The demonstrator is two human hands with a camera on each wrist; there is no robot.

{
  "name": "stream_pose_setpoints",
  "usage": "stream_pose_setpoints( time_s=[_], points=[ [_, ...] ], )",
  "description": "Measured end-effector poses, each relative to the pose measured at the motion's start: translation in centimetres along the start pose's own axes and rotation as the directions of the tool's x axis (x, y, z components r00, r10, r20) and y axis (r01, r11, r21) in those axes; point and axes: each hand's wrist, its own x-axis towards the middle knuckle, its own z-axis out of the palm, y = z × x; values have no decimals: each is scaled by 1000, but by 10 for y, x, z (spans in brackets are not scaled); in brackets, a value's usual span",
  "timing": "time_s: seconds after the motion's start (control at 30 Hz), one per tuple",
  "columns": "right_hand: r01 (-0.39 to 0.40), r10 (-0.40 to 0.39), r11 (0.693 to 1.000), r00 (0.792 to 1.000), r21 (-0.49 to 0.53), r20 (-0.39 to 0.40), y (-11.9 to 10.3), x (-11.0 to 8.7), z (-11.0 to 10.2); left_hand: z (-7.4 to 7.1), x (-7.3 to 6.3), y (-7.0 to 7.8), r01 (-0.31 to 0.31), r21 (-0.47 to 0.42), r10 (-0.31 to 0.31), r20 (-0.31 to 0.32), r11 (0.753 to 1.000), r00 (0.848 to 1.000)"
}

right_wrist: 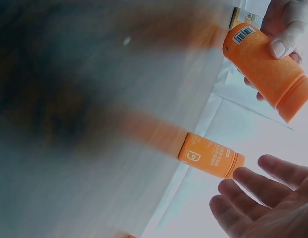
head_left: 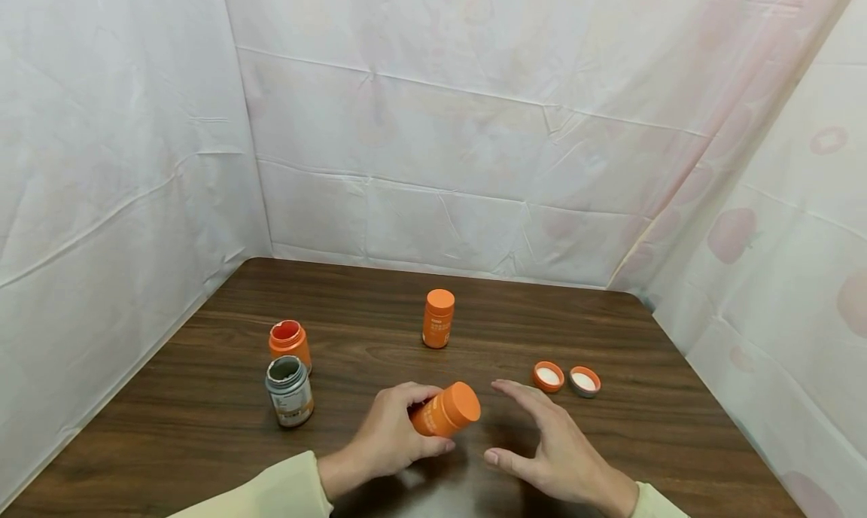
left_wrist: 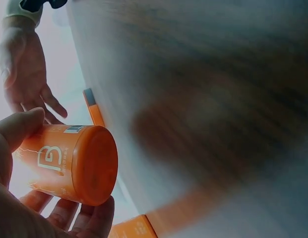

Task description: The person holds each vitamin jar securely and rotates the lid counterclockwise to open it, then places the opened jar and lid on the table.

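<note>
My left hand (head_left: pixel 396 431) grips an orange bottle (head_left: pixel 436 415) around its body, capped and tilted with its lid toward the right. In the left wrist view the bottle's base (left_wrist: pixel 96 165) shows, with the thumb on one side and the fingers on the other. My right hand (head_left: pixel 558 446) is held a little to the right of that bottle, fingers spread and nothing between them; the right wrist view shows its straight fingers (right_wrist: pixel 255 193) apart from the bottle. A second capped orange bottle (head_left: pixel 438 321) stands upright on the table behind the hands.
On the left of the dark wooden table (head_left: pixel 352 300) stand an uncapped orange bottle (head_left: pixel 298 347) and an uncapped grey bottle (head_left: pixel 292 397). Right of centre lie an orange cap (head_left: pixel 548 377) and a grey-and-orange cap (head_left: pixel 585 382), white insides up. White cloth (head_left: pixel 433 141) surrounds the table.
</note>
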Motion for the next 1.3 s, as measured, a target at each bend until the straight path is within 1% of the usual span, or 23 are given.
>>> stream_pose_setpoints(
  time_s=[0.17, 0.23, 0.4, 0.57, 0.73, 0.87, 0.93, 1.07, 1.17, 1.3],
  points=[
    [28, -28, 999, 1000, 33, -5, -1, 3, 0, 3, -1, 4, 17, -13, -16, 18, 1000, 1000],
    [26, -26, 999, 1000, 47, -3, -2, 4, 1, 4, -1, 5, 15, -18, -14, 24, 1000, 1000],
    [25, -25, 997, 1000, 68, -1, -5, 5, 2, 8, -3, 6, -3, 5, 3, 29, 1000, 1000],
    [56, -56, 995, 998, 82, -4, -7, 7, 2, 9, -4, 7, -7, 25, 6, 31, 1000, 1000],
    [76, -74, 993, 997, 88, -19, -10, 10, 4, 10, -4, 8, -1, 40, -1, 40, 999, 999],
    [76, -74, 991, 997, 106, -31, -12, 12, 6, 10, -4, 8, 0, 51, -2, 42, 999, 999],
    [79, -75, 990, 996, 117, -46, -14, 14, 7, 10, -3, 8, 2, 59, -4, 40, 998, 999],
    [98, -89, 991, 992, 95, -92, -18, 16, 10, 10, -4, 8, -4, 87, 1, 35, 996, 999],
    [83, -75, 994, 992, 75, -102, -20, 19, 11, 11, -3, 8, -2, 111, -3, 41, 994, 999],
    [42, -33, 994, 996, 96, -86, -21, 22, 12, 11, -2, 7, 9, 124, -15, 51, 992, 999]
  ],
)
